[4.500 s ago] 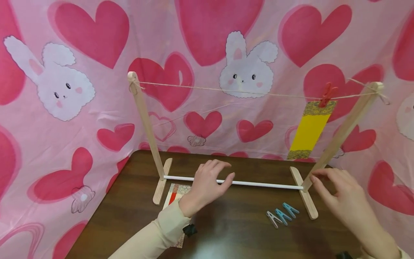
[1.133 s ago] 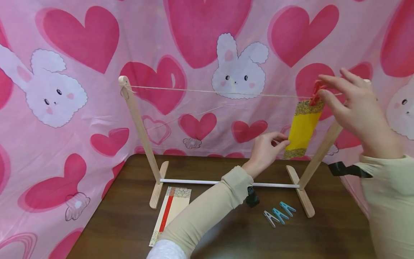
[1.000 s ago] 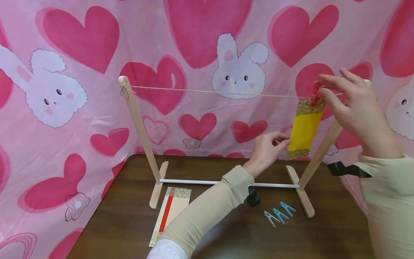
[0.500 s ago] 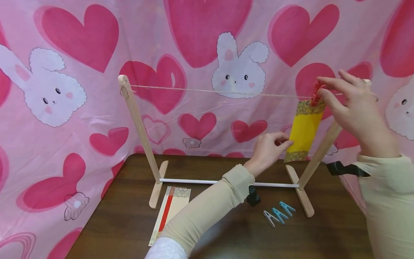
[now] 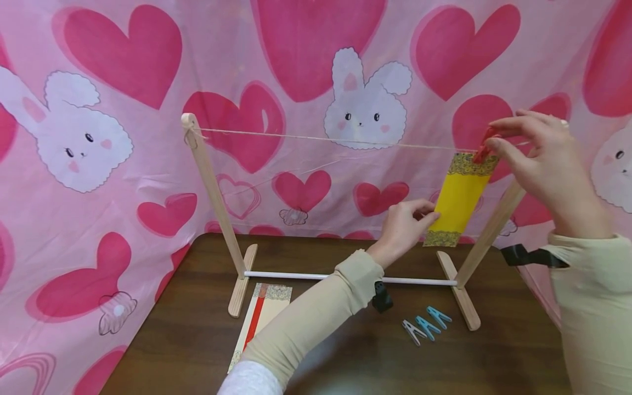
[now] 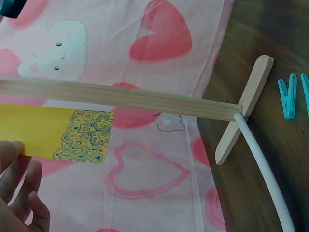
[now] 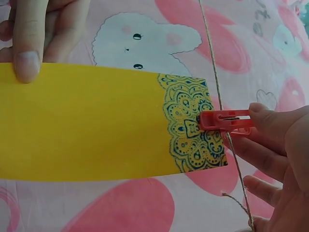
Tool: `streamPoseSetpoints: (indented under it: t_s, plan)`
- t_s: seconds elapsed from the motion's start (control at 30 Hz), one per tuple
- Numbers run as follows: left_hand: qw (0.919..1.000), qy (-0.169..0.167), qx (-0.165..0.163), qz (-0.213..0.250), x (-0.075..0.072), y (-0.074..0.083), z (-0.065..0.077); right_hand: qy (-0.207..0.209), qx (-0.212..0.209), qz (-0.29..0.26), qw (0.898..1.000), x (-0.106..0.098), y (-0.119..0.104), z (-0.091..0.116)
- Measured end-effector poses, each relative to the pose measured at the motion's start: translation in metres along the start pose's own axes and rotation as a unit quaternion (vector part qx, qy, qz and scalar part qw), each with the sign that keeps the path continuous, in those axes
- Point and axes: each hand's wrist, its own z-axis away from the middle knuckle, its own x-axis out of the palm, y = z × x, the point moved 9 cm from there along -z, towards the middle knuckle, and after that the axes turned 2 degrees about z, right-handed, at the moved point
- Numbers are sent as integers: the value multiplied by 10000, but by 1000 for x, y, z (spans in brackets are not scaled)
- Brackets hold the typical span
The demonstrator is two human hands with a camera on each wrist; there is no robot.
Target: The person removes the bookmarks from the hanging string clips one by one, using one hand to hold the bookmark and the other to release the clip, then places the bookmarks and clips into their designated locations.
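A yellow paper strip (image 5: 460, 200) with blue lace-patterned ends hangs at the right part of a string (image 5: 306, 137). A red clothespin (image 7: 212, 121) bites its patterned top end, and the string crosses at the pin in the right wrist view. My right hand (image 5: 548, 164) pinches the pin's handles between thumb and fingers. Lower down, my left hand (image 5: 402, 225) pinches the strip's left edge between thumb and index finger. In the left wrist view the strip's lower patterned end (image 6: 87, 135) extends past the left fingers, free of any clip.
Two wooden posts, the left one (image 5: 214, 192) and the right one (image 5: 489, 236), carry the string; a white rod (image 5: 419, 281) joins their feet. Three clothespins (image 5: 426, 323) lie on the dark table (image 5: 444, 367). A cream strip with a red band (image 5: 254, 318) lies left, partly under my sleeve.
Both hands have risen from low and apart to the hanging strip: right onto the red clothespin, left onto the strip's edge. Most recently, the strip's lower end shifts left with my left hand.
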Motion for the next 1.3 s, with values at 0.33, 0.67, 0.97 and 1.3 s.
streamPoseSetpoints:
  t_s: [0.33,0.67,0.97,1.3]
  plan:
    - [9999,-51,-92,118,-2,0,-2,207,-202,-255,9993,-5,1,1]
    - [9999,-2,-84,149,-4,1,-3,461,-42,-376,9982,-8,2,5]
    - [9997,-5,-232,84,-3,-2,-2,812,-67,-381,9959,-13,-3,8]
    - [9999,60,-81,-41,-6,-2,-2,1133,146,-799,9902,-21,-3,8]
